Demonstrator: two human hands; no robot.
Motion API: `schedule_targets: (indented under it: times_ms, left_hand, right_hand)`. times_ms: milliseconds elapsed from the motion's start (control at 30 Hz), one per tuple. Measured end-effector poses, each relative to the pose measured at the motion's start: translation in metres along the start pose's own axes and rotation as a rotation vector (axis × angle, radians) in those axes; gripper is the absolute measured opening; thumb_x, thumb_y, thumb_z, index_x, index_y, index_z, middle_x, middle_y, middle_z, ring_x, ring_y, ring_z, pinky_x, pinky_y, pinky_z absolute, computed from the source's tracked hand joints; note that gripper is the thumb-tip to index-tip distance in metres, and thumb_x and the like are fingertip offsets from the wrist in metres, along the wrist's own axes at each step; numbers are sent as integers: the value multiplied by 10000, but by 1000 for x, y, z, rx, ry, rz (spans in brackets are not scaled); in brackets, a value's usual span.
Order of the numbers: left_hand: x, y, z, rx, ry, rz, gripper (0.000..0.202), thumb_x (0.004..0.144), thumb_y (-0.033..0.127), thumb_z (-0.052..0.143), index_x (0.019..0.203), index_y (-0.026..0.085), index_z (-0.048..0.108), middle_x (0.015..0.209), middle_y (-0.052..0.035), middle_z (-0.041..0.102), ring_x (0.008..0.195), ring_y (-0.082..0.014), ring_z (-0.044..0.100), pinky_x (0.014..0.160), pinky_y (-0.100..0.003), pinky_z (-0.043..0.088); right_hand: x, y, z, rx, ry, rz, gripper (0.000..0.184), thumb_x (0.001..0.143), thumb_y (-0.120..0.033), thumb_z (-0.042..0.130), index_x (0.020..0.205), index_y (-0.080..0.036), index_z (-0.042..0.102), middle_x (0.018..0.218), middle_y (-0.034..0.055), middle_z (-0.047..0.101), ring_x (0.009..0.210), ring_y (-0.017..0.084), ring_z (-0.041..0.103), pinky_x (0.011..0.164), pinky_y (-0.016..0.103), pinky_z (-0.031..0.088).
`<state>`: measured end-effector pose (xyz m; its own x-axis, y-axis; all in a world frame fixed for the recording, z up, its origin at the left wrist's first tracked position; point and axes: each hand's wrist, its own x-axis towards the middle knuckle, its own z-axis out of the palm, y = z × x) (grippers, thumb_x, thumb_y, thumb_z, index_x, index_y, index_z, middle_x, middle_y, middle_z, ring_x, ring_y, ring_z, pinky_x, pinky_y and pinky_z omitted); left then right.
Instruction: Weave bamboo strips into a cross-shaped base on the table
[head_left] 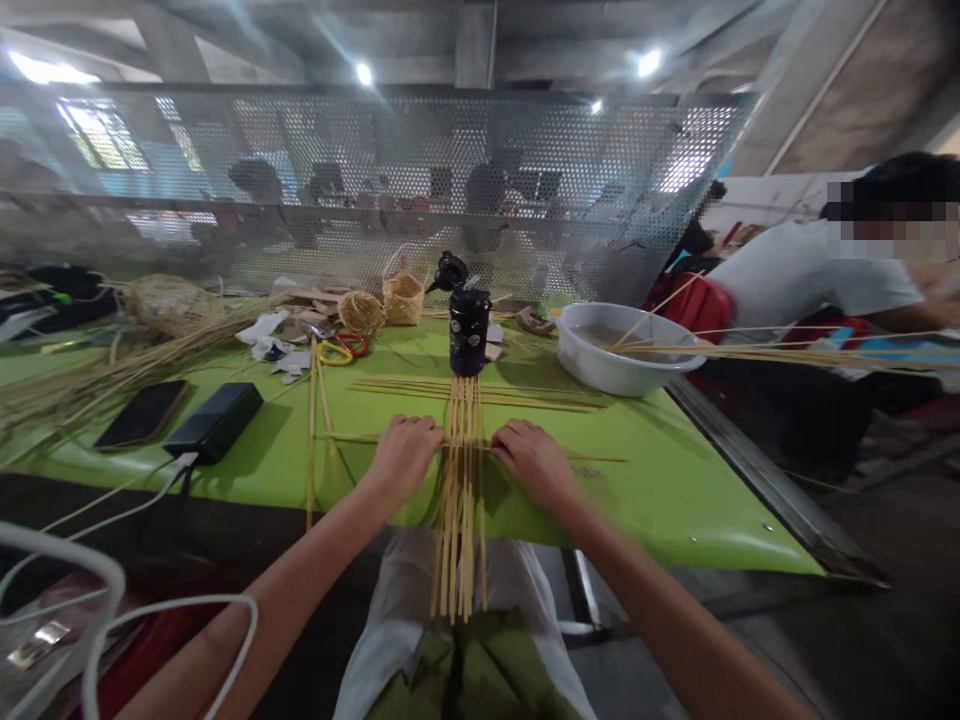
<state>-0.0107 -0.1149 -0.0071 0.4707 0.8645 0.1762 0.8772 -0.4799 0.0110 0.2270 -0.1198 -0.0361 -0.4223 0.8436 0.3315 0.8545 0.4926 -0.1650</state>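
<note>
Touching cane strips (463, 425), left hand (405, 456), right hand (534, 462)

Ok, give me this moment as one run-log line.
left hand: resting on cane strips | right hand: resting on same strips | strips: parallel bundle overhanging green table edge | behind: black bottle

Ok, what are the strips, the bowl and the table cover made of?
Strips: pale tan, matte, thin and straight, so probably split bamboo or cane.
Bowl: white, smooth, slightly translucent wall, likely plastic.
Table cover: bright green with a soft sheen and no weave showing, perhaps vinyl or plastic sheet.
</note>
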Motion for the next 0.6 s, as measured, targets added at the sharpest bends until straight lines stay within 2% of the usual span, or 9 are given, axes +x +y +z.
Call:
schedule_targets:
  times_ms: [267,433,600]
  left_hand:
    - [28,-6,-1,48,-25,-35,222,961,135,531,954,183,748,958,-109,742,945,-266,686,849,-377,407]
    - [31,8,-14,57,-53,-73,259,960,97,509,949,150,762,950,-147,756,913,-298,706,865,-407,423]
    - [35,21,-26,103,-95,-107,286,923,23,514,898,112,785,948,-199,777,930,-334,733,873,-428,454]
  right_hand:
    - [23,5,-1,-37,-38,44,83,998,-173,635,951,-187,701,1005,84,731,948,243,647,828,335,445]
    - [31,5,-4,-60,-59,62,71,993,-169,644,969,-171,710,1033,100,736,957,251,656,827,340,449]
    - [28,9,-1,-21,-23,45,69,1003,-209,656,967,-179,707,1024,92,732,939,232,647,813,321,428]
